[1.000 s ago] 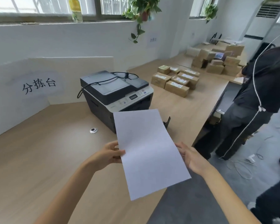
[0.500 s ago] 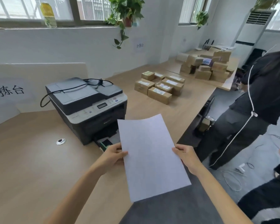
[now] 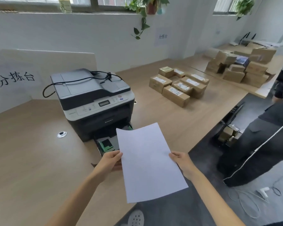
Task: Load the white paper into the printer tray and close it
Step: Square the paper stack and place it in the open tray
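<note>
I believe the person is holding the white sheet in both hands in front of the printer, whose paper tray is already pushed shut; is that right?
Not quite: the paper tray is pulled out, open, with its green guide showing, as the head view shows. The rest holds: the left hand and right hand hold the white sheet by its side edges in front of the printer.

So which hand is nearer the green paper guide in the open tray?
Left. The left hand sits just in front of the green paper guide, holding the paper's edge. The right hand is across the sheet, farther off.
</note>
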`<action>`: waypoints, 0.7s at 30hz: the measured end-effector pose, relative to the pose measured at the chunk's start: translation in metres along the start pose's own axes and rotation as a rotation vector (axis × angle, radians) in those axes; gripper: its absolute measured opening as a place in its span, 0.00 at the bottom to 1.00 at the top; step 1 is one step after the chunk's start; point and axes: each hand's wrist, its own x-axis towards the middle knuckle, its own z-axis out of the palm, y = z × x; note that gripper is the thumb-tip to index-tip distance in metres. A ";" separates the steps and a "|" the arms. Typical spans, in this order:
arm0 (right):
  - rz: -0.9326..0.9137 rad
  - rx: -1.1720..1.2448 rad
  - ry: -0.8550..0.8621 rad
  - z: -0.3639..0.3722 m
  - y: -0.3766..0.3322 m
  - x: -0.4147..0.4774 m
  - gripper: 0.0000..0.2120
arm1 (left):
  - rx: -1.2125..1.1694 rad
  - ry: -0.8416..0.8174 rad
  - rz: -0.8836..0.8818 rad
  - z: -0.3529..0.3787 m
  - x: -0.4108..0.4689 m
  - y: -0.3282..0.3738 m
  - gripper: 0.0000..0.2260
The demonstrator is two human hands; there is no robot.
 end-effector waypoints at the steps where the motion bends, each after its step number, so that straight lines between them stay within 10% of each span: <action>1: 0.012 -0.013 -0.014 0.001 -0.002 0.013 0.08 | -0.008 0.014 -0.012 -0.002 0.009 0.000 0.12; 21: 0.215 -0.335 -0.297 0.065 -0.020 0.235 0.13 | -0.125 0.325 -0.370 -0.059 0.154 -0.022 0.11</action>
